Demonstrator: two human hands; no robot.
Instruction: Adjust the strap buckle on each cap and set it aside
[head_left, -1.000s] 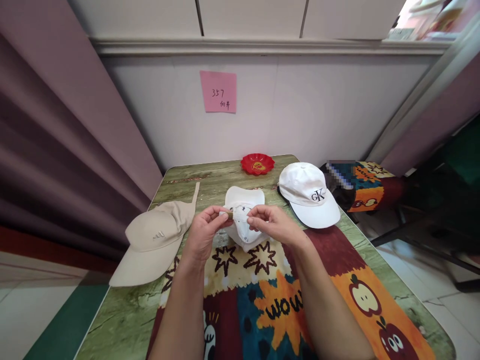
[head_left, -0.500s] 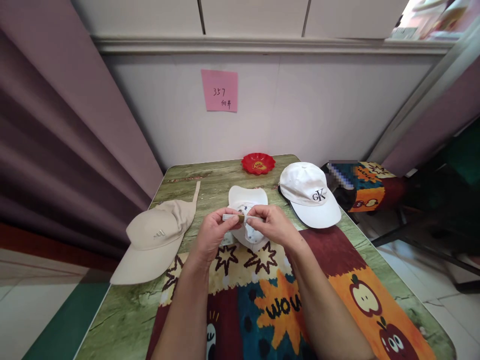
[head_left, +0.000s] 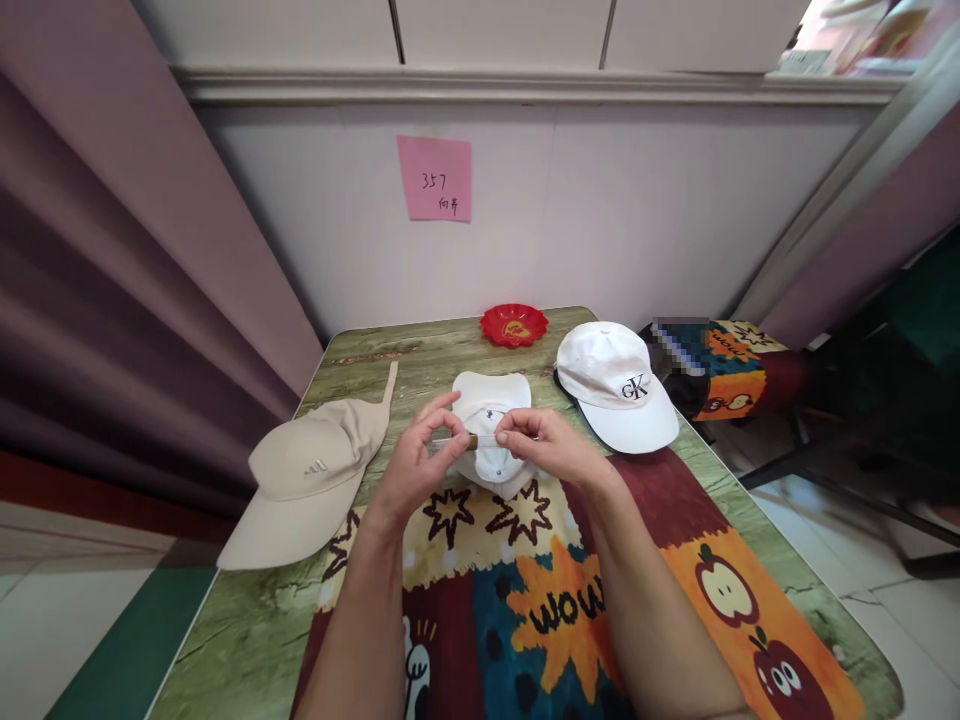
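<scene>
A white cap [head_left: 492, 389] lies upside down at the middle of the table, its brim pointing to the far side. Its white back strap with a small brown buckle [head_left: 473, 441] is stretched across, nearer to me. My left hand [head_left: 424, 448] pinches the strap at the buckle's left end, with thumb and forefinger together and other fingers raised. On the other side, my right hand [head_left: 546, 446] grips the strap between thumb and fingers. The fingertips hide parts of the strap.
A beige cap [head_left: 300, 460] with one loose strap end lies left; a white cap with black letters [head_left: 619, 385] sits right. A red scalloped dish [head_left: 514, 325] stands behind. A patterned cloth [head_left: 540, 610] covers the near table [head_left: 217, 620]. A pink note [head_left: 436, 180] hangs on the wall.
My left hand's other fingers have lifted and its thumb and forefinger have moved nearer the buckle. The view has shifted slightly; the other caps have stayed put.
</scene>
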